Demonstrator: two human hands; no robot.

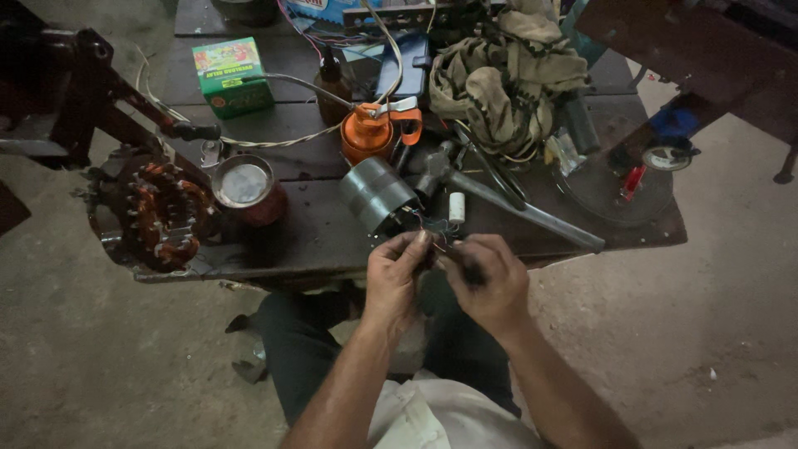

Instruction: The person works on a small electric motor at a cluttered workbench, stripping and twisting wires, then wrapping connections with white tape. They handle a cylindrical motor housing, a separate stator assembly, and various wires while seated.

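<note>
Head view: thin coloured wires (434, 235) sit pinched at the tabletop's (316, 229) near edge, trailing from a grey ribbed metal cylinder (378, 193). Left hand (392, 278) fingers curled closed on them; right hand (490, 283) clenched around a dark tool. Copper-wound stator (162, 214) lies far left.

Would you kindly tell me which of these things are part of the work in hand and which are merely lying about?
In hand:
- left hand and right hand, pinching thin wires
- grey cylindrical part the wires run to

Lying about:
- hammer
- orange oil can
- green box
- copper-wound stator
- bundled cloth
- red tin
</note>
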